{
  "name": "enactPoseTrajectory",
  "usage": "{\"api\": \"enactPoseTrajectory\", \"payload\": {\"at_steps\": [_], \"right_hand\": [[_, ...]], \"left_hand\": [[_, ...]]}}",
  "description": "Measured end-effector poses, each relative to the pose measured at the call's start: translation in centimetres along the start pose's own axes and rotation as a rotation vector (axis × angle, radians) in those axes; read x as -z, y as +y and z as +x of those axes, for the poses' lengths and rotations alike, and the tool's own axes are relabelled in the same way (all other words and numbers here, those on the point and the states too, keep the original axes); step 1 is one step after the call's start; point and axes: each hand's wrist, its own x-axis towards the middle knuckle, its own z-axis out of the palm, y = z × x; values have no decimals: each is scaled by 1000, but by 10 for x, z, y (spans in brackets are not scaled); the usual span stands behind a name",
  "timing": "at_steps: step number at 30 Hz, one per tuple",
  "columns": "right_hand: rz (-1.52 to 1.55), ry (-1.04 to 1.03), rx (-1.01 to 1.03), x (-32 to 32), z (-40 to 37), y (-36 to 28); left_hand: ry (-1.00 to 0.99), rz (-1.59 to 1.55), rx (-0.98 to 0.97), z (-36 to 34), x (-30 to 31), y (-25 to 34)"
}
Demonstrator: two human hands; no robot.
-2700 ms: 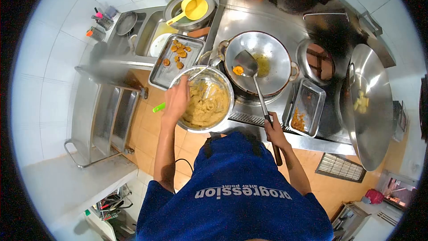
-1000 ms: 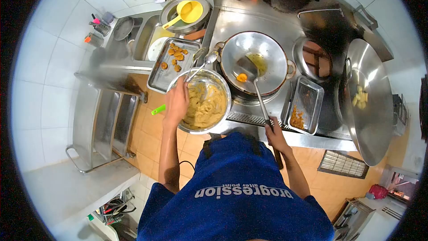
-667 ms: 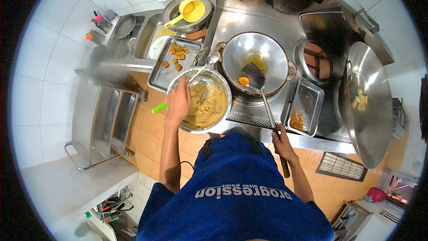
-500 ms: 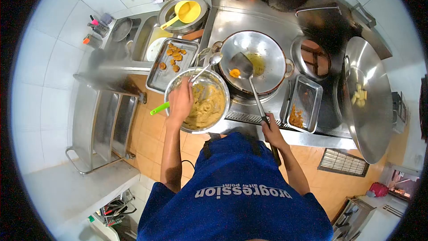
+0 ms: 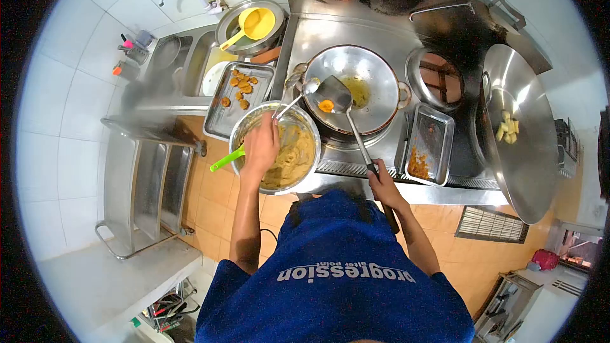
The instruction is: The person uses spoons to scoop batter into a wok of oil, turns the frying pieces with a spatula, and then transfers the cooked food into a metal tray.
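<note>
My left hand [image 5: 261, 145] is closed on the handle of a metal spoon [image 5: 294, 101], above a steel bowl of yellowish batter [image 5: 291, 159]. The spoon's head lies near the wok's left edge. A green-handled utensil [image 5: 227, 159] rests in the bowl beside that hand. My right hand [image 5: 385, 186] grips the black handle of a spatula [image 5: 359, 133]. The spatula's blade is tilted over the left part of the wok [image 5: 375, 70], with one small orange fried piece [image 5: 326, 106] on it. Some oil [image 5: 357, 91] pools in the wok.
Left of the wok, a metal tray [image 5: 254, 105] holds several fried pieces. Another tray [image 5: 437, 152] with crumbs lies right of it. A large pan [image 5: 527, 165] with pale chunks stands far right. A yellow ladle [image 5: 257, 23] rests on a basin near the sink.
The view has shifted slightly, so the stove and trays sit a little further left. Both hands keep their grips, and the fried piece stays on the spatula.
</note>
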Motion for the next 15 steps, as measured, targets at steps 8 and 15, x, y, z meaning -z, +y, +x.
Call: {"api": "enactPoseTrajectory", "payload": {"at_steps": [8,15], "right_hand": [[41,-37,-146,28,-46,-7],[0,6,18,-6,4,4]], "left_hand": [[4,-21,67,-3,4,-6],[-42,-21,55,-1,8,-3]]}}
